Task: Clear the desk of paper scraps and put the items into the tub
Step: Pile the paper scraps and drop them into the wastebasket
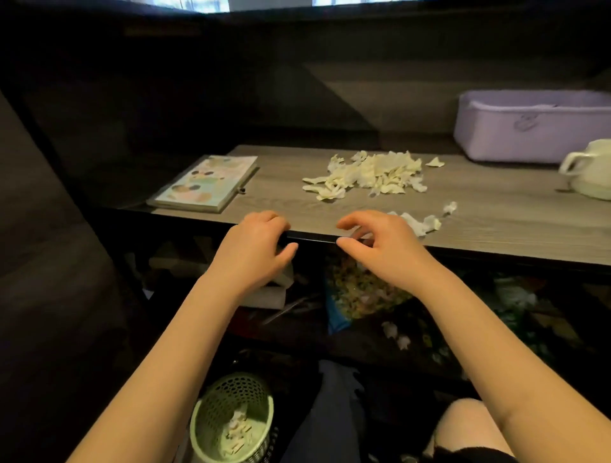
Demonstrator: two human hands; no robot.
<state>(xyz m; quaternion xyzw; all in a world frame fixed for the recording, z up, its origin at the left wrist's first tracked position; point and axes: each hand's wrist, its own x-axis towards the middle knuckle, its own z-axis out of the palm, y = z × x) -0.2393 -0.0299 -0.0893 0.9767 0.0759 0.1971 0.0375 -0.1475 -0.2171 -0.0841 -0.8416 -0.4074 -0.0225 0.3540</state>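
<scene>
Dim room, grey wood-grain desk [281, 201], window strip [198, 4] (top edge), dark wall [297, 82]

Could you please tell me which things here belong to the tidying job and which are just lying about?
Job: paper scraps, book, white cup, lilac tub, green basket holding scraps.
Lying about: patterned bag, white box, both under the desk.
</scene>
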